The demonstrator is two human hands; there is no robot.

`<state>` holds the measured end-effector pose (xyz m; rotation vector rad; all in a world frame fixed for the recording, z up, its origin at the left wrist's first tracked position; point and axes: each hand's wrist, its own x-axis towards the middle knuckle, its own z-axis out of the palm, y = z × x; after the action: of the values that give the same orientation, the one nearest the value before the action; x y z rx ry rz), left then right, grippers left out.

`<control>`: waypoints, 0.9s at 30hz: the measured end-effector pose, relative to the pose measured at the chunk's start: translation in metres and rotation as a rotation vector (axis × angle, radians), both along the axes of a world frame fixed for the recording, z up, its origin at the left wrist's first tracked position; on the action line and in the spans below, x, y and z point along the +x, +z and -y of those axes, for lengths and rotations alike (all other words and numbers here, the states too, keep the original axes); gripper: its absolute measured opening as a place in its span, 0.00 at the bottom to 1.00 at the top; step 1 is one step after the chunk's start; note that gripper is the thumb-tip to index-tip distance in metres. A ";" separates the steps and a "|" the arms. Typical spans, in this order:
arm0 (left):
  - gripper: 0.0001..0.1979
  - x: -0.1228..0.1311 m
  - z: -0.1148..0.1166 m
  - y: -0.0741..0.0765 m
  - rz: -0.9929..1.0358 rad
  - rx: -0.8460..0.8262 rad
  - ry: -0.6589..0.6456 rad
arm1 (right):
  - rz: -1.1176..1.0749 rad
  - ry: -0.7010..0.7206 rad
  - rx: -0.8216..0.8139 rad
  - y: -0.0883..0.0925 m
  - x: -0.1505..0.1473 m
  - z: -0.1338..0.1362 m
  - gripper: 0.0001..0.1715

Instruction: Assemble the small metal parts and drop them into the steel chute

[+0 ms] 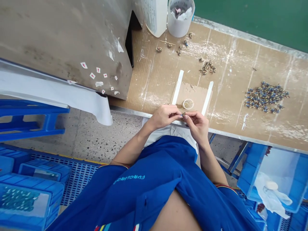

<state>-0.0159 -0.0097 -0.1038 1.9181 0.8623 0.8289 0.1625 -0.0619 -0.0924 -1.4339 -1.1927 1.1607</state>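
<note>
My left hand (pixel 165 116) and my right hand (pixel 197 125) meet at the table's front edge, fingertips pinched together on one small brass-coloured piece (pixel 183 114). Just beyond them, a small round white ring or dish (pixel 188 104) sits on a cardboard square (pixel 192 93) between two white tape strips. Farther back lies a small heap of brass-coloured pieces (pixel 207 68). A larger pile of brass and blue pieces (pixel 266 97) is spread out to the right. The fingers partly hide the held piece.
A grey metal box (pixel 96 41) with small red-marked stickers stands at the left. A white cup (pixel 181 24) and a white container (pixel 156 16) are at the back. Blue bins (pixel 29 195) are at lower left, with another blue bin (pixel 250 170) at lower right.
</note>
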 end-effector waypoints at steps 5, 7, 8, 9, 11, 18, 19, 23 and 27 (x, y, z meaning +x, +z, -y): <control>0.16 -0.001 -0.002 -0.005 0.001 0.086 -0.032 | 0.042 0.085 0.007 0.001 0.004 -0.001 0.18; 0.15 -0.001 -0.001 -0.007 -0.014 0.136 -0.046 | 0.063 0.144 0.012 0.001 0.006 -0.003 0.15; 0.15 0.000 -0.001 -0.008 -0.032 0.154 -0.050 | 0.076 0.173 0.018 0.001 0.008 -0.003 0.14; 0.15 0.000 0.000 -0.008 -0.052 0.168 -0.051 | 0.089 0.200 0.028 0.000 0.009 -0.004 0.12; 0.14 0.000 0.001 -0.008 -0.087 0.184 -0.049 | 0.117 0.229 0.056 -0.001 0.009 -0.005 0.09; 0.13 0.002 0.002 -0.005 -0.087 0.189 -0.045 | 0.188 0.181 0.129 -0.005 0.003 -0.003 0.08; 0.12 0.001 0.002 -0.005 -0.086 0.185 -0.045 | 0.182 0.178 0.126 -0.006 0.003 -0.003 0.09; 0.12 -0.001 0.002 -0.004 -0.059 0.189 -0.033 | 0.107 0.161 0.052 -0.005 0.003 -0.002 0.10; 0.09 -0.003 0.001 0.001 -0.045 0.128 -0.023 | 0.000 0.102 -0.045 -0.003 0.003 -0.002 0.15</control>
<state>-0.0186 -0.0102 -0.1027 2.0617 0.8305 0.8477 0.1657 -0.0599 -0.0951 -1.4205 -1.2597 1.2643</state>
